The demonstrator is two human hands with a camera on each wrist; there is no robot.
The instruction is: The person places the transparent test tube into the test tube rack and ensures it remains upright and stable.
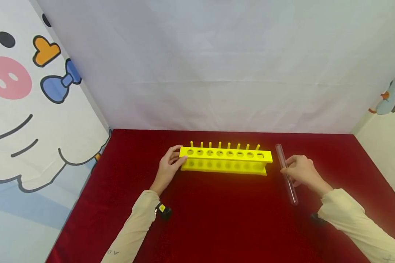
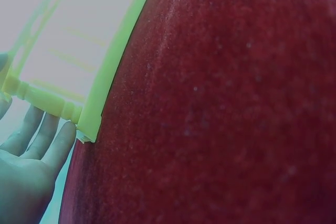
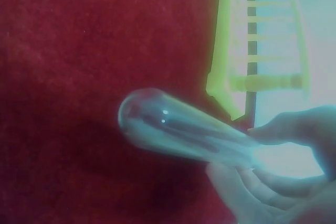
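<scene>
A yellow test tube rack point(image 1: 225, 154) stands on the red cloth, with a row of round holes along its top and a row of pegs behind. My left hand point(image 1: 168, 164) holds the rack's left end, the thumb at the front of the top bar. In the left wrist view, fingers point(image 2: 62, 142) touch its end post. To the right of the rack, my right hand point(image 1: 302, 170) pinches a clear glass test tube point(image 1: 291, 191) around its middle. The tube is tilted, its rounded end point(image 3: 142, 116) toward me, and it is apart from the rack.
Red cloth point(image 1: 217, 219) covers the table. A pale curtain point(image 1: 233, 73) hangs behind it. Cartoon-printed panels point(image 1: 36, 128) stand at the left and right sides. A small dark device point(image 1: 164, 211) is worn at the left wrist.
</scene>
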